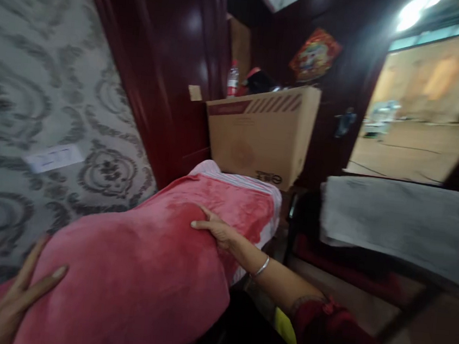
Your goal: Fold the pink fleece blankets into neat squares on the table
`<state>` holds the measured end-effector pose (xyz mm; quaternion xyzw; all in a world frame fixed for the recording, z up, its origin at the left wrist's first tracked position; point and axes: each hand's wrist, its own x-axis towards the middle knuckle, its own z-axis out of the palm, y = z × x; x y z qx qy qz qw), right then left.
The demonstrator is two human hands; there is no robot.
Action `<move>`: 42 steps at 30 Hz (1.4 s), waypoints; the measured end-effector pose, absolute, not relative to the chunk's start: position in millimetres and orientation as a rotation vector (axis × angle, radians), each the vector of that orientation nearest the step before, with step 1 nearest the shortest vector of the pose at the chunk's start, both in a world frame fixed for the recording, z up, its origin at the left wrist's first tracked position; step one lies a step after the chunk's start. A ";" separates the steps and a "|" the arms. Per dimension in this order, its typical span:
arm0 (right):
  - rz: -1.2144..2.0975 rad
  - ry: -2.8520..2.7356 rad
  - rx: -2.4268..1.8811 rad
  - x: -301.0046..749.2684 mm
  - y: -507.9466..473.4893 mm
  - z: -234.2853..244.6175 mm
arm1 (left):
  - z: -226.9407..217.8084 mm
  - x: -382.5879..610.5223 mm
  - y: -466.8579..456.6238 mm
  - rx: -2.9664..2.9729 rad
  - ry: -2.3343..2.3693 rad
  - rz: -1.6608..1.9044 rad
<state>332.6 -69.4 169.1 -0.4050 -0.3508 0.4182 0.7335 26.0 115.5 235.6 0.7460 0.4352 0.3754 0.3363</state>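
A big pink fleece bundle (pixel 142 261), like a rolled blanket or pillow, stretches from the lower left to the middle, with a white striped edge at its far end. My left hand (pixel 15 297) grips its near end at the lower left, thumb on top and fingers against the patterned wall side. My right hand (pixel 213 228) presses on the bundle's right side, thumb lying across the top and fingers curled down round the edge. A silver bangle sits on that wrist, and a dark red sleeve covers the forearm.
A grey patterned wall (pixel 36 91) runs along the left. Dark red wood panels (pixel 170 67) stand behind. A cardboard box (pixel 262 131) with a bottle (pixel 233 79) and other things on it sits beyond the bundle. A grey cloth (pixel 404 223) lies over furniture at right.
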 end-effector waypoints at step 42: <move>-0.441 -0.006 -1.595 533.8 -576.7 242.6 | 261.3 548.0 -223.6 1.340 -0.213 0.164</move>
